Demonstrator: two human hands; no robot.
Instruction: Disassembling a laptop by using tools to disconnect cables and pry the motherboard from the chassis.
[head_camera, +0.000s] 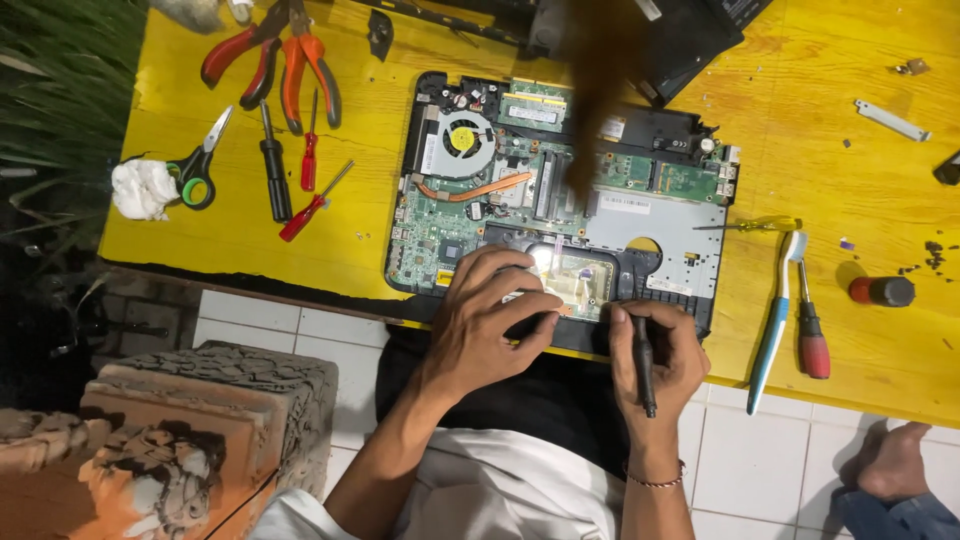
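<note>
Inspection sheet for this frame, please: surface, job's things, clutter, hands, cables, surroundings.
Surface: yellow table, scuffed.
Job's things: opened laptop, board and fan exposed; black screwdriver.
Clutter: pliers, scissors, small screwdrivers, toothbrush, white wad.
Hands: left hand flat on the laptop's front edge; right hand grips the black screwdriver.
Cables: nothing seen.
Surroundings: white floor tiles, carved block, another person's foot.
</note>
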